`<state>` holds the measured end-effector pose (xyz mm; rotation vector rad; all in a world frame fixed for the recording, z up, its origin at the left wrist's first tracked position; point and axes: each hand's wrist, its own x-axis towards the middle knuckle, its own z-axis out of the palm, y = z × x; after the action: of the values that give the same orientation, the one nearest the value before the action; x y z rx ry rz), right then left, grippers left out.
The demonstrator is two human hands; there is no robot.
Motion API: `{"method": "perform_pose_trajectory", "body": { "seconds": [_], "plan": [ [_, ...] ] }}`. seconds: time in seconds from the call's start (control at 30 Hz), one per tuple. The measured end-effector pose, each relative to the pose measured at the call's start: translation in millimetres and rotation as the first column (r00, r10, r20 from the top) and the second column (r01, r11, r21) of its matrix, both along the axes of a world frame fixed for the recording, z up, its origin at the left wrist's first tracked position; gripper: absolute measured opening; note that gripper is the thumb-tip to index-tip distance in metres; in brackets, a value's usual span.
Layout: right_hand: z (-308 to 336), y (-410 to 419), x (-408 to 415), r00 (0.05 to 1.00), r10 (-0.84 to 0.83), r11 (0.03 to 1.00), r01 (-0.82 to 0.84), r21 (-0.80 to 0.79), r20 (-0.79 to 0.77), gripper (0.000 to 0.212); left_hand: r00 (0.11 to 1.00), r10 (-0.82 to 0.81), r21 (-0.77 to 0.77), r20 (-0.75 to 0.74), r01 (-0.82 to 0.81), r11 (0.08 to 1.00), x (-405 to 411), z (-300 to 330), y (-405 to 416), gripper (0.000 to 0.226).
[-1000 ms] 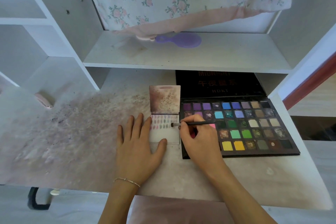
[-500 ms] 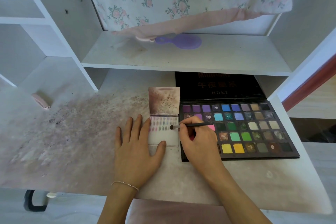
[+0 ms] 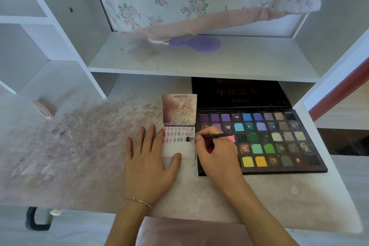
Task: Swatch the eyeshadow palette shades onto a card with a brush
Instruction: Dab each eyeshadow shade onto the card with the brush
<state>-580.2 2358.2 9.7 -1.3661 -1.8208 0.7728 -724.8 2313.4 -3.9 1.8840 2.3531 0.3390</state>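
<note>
The right hand (image 3: 214, 152) pinches the brush (image 3: 209, 137), tip on the swatch card's (image 3: 179, 149) right edge, left of the eyeshadow palette (image 3: 259, 142). Short light strokes; left hand (image 3: 148, 162), flat with fingers spread, steadies it.

Your left hand (image 3: 148, 163) flat, palm down, fingers straight and slightly spread, thumb angled out to the right, thin bracelet at the wrist, your right hand (image 3: 216, 155) beside it, fingers curled in a pinch grip, both forearms bare

White shelving (image 3: 203, 66) above a stained, perhaps powder-dusted desk (image 3: 79, 146).
</note>
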Motion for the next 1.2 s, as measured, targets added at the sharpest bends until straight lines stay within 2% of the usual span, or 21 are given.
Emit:
{"method": "perform_pose_trajectory", "body": {
  "seconds": [0.43, 0.5, 0.7, 0.97, 1.1, 1.2],
  "plan": [
    [-1.0, 0.0, -0.4, 1.0, 0.004, 1.0, -0.004, -0.014, -0.014, 0.011, 1.0, -0.004, 0.01, 0.005, 0.004, 1.0, -0.7, -0.4, -0.4, 0.087],
    [-1.3, -0.1, 0.1, 0.999, -0.015, 1.0, 0.015, 0.004, -0.049, 0.011, 1.0, -0.003, 0.014, 0.012, 0.003, 1.0, -0.8, -0.2, -0.3, 0.087],
    [-2.1, -2.6, 2.9, 0.948, -0.093, 0.989, 0.123, 0.081, -0.304, 0.009, 1.0, -0.005, 0.014, 0.007, 0.005, 1.0, -0.8, -1.4, 0.1, 0.087],
    [-4.0, -5.0, 13.6, 0.923, -0.083, 0.985, 0.132, 0.107, -0.375, 0.017, 1.0, -0.003, 0.019, 0.027, 0.002, 1.0, -1.8, -2.1, 1.1, 0.089],
    [0.6, -7.6, 33.3, 0.914, -0.146, 0.974, 0.199, 0.105, -0.379, 0.019, 0.999, -0.004, 0.013, 0.043, 0.003, 1.0, -1.8, -1.5, -0.5, 0.09],
    [3.0, -10.4, 59.3, 0.886, -0.217, 0.962, 0.266, 0.066, -0.409, 0.029, 0.999, -0.008, 0.009, 0.04, 0.008, 1.0, -2.5, -1.4, 0.2, 0.091]
  ]
}}
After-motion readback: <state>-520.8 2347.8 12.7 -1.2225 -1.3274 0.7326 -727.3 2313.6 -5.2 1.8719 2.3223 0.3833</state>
